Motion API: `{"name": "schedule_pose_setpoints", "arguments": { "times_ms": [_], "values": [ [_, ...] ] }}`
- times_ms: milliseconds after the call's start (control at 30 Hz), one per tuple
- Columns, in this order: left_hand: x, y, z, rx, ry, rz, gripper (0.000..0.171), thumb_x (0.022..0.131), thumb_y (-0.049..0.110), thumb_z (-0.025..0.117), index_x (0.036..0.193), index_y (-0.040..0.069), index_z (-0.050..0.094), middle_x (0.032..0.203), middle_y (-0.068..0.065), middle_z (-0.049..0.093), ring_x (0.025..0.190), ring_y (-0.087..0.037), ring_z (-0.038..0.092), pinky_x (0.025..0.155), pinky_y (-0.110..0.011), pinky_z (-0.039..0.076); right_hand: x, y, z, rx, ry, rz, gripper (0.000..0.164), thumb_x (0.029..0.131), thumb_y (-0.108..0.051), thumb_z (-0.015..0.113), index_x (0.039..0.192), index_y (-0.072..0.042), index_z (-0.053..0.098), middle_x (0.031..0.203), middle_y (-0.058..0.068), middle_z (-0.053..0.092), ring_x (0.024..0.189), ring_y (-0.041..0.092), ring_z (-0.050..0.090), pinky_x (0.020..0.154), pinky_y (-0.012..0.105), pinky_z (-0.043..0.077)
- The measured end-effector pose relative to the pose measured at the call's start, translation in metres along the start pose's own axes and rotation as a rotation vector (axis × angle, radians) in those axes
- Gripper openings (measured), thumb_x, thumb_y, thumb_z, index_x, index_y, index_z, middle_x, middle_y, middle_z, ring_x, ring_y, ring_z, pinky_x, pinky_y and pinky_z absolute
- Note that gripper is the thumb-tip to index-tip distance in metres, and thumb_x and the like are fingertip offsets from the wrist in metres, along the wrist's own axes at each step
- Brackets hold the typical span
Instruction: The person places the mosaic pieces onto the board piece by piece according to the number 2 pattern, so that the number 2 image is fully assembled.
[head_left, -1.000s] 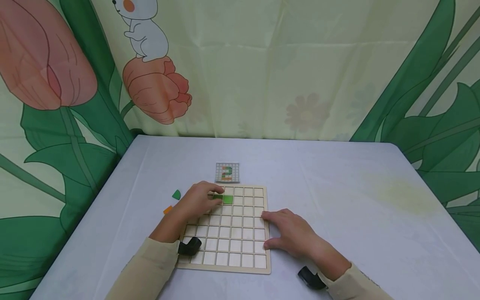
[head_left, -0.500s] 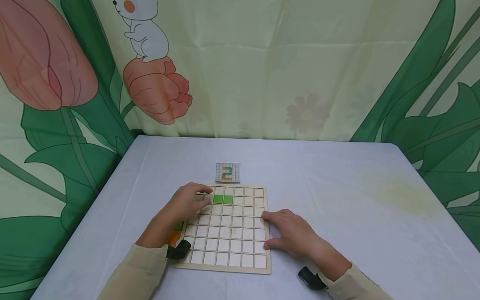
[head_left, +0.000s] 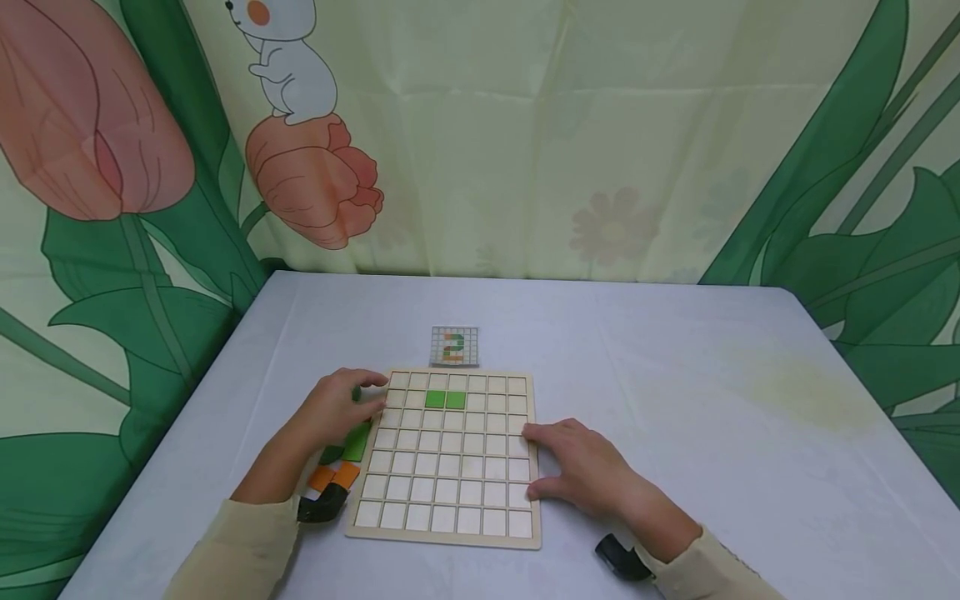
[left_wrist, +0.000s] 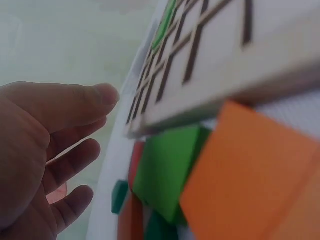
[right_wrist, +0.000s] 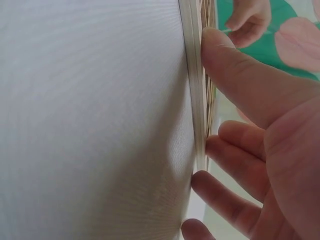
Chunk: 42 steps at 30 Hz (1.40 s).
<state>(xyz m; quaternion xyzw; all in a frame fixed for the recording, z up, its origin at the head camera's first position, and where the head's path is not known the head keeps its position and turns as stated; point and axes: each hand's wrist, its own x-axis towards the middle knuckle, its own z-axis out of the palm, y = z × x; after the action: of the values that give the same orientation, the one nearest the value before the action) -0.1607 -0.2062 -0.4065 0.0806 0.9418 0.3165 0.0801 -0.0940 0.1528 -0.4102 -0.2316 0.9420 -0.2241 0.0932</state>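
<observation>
Looking down on a white worktop [head_left: 675, 375], with a gridded board [head_left: 442, 542] lying flat on it. Touching the board's right edge with the right hand [head_left: 588, 462], thumb and fingers spread wide, seemingly to steady it. Poised at the upper left edge with the left hand [head_left: 330, 412], fingers parted, nothing visible between them; contact unclear. Just beyond the board, on a card [head_left: 455, 346], perhaps a 2. Beside the left edge, partly hidden, among green blocks [head_left: 357, 442] and orange blocks [head_left: 346, 476]. Filled so far with two green tiles [head_left: 435, 400], second row. Probably between placements; calls next for pinching a block matching the card.
</observation>
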Motion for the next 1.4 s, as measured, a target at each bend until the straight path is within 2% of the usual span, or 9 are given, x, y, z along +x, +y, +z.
{"name": "schedule_pose_setpoints", "arguments": {
  "times_ms": [167, 300, 433, 600, 900, 1200, 1400],
  "values": [
    [-0.002, -0.01, -0.001, 0.03, 0.009, -0.028, 0.036, 0.094, 0.017, 0.071, 0.128, 0.006, 0.067, 0.131, -0.019, 0.06, 0.124, -0.038, 0.051, 0.101, -0.055, 0.044, 0.0, 0.0, 0.0, -0.003, 0.004, -0.01, 0.069, 0.076, -0.034, 0.087, 0.135, -0.009, 0.06, 0.131, 0.008, 0.063, 0.121, 0.03, 0.054, 0.096, 0.05, 0.046],
    [-0.003, -0.014, -0.005, 0.054, 0.018, -0.047, 0.038, 0.093, 0.017, 0.072, 0.128, 0.005, 0.066, 0.133, -0.021, 0.058, 0.128, -0.041, 0.048, 0.103, -0.057, 0.042, 0.0, 0.0, 0.0, -0.005, 0.009, -0.017, 0.069, 0.076, -0.034, 0.086, 0.135, -0.009, 0.06, 0.13, 0.008, 0.064, 0.12, 0.029, 0.055, 0.095, 0.05, 0.047],
    [-0.005, -0.019, -0.01, 0.046, 0.013, -0.071, 0.039, 0.094, 0.016, 0.07, 0.13, 0.005, 0.064, 0.137, -0.022, 0.056, 0.131, -0.043, 0.044, 0.104, -0.059, 0.04, 0.0, 0.001, 0.0, -0.007, 0.012, -0.02, 0.069, 0.076, -0.034, 0.086, 0.135, -0.009, 0.06, 0.131, 0.008, 0.063, 0.12, 0.029, 0.054, 0.095, 0.05, 0.047],
    [-0.007, -0.024, -0.013, 0.043, 0.016, -0.087, 0.041, 0.094, 0.017, 0.069, 0.133, 0.005, 0.062, 0.137, -0.022, 0.056, 0.13, -0.043, 0.044, 0.102, -0.06, 0.042, 0.0, 0.001, 0.0, -0.009, 0.013, -0.022, 0.07, 0.076, -0.034, 0.086, 0.136, -0.008, 0.059, 0.132, 0.008, 0.063, 0.121, 0.029, 0.054, 0.096, 0.05, 0.046],
    [-0.007, -0.03, -0.013, 0.016, 0.036, -0.054, 0.042, 0.094, 0.012, 0.069, 0.133, -0.001, 0.059, 0.132, -0.023, 0.059, 0.127, -0.043, 0.048, 0.102, -0.06, 0.042, 0.0, 0.001, 0.0, 0.002, 0.011, -0.012, 0.069, 0.076, -0.033, 0.086, 0.136, -0.01, 0.06, 0.13, 0.006, 0.063, 0.119, 0.03, 0.055, 0.093, 0.049, 0.047],
    [-0.001, -0.035, -0.013, 0.028, 0.034, -0.05, 0.041, 0.094, 0.009, 0.067, 0.133, 0.001, 0.06, 0.127, -0.021, 0.062, 0.119, -0.041, 0.054, 0.099, -0.058, 0.045, 0.0, 0.001, 0.001, -0.003, 0.012, -0.01, 0.069, 0.076, -0.033, 0.087, 0.135, -0.01, 0.06, 0.13, 0.006, 0.063, 0.119, 0.03, 0.055, 0.094, 0.049, 0.047],
    [0.001, -0.037, -0.012, 0.016, 0.025, -0.056, 0.04, 0.093, 0.007, 0.068, 0.132, 0.0, 0.061, 0.119, -0.02, 0.066, 0.109, -0.036, 0.061, 0.093, -0.051, 0.051, 0.0, 0.001, 0.001, 0.0, 0.01, -0.012, 0.07, 0.076, -0.033, 0.087, 0.136, -0.009, 0.06, 0.131, 0.006, 0.063, 0.119, 0.03, 0.055, 0.094, 0.05, 0.047]
  ]
}}
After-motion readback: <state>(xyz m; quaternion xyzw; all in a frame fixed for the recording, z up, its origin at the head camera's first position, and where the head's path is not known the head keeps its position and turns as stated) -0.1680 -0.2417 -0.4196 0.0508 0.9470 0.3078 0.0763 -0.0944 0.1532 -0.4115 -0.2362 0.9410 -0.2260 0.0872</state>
